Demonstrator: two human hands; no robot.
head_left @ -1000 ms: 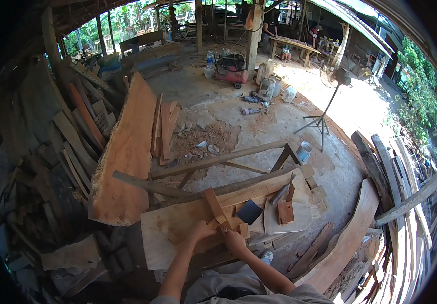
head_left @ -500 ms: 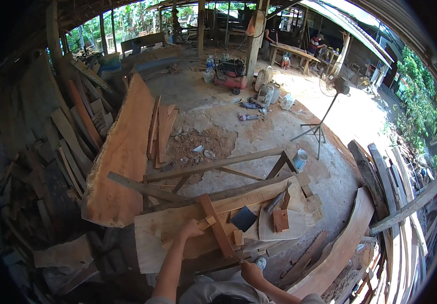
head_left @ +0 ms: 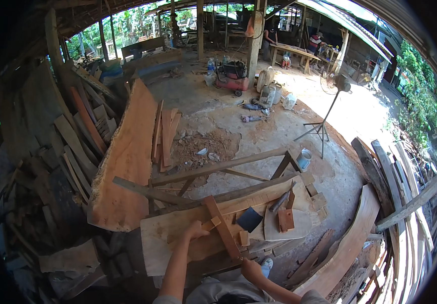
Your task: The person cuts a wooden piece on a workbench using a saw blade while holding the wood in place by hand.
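Observation:
A reddish-brown wooden board lies slantwise across a pale work plank. My left hand is closed on the left end of a small light wooden block, which rests against the board. Close to the board's near end, my right hand is closed, with something thin at its fingertips that is too small to make out. To the right of the board are a dark square sheet, a small wood block, a reddish box-shaped wood piece and a dark cylindrical tool.
A wooden frame stands beyond the plank. A large slab leans at the left beside stacked boards. More lumber lies at the right. Farther off are a standing fan, a red compressor and two people near a bench.
The whole view has shifted slightly, so the scene sits a little farther right. Both hands keep nearly the same places by the board, with no clear change in their grip.

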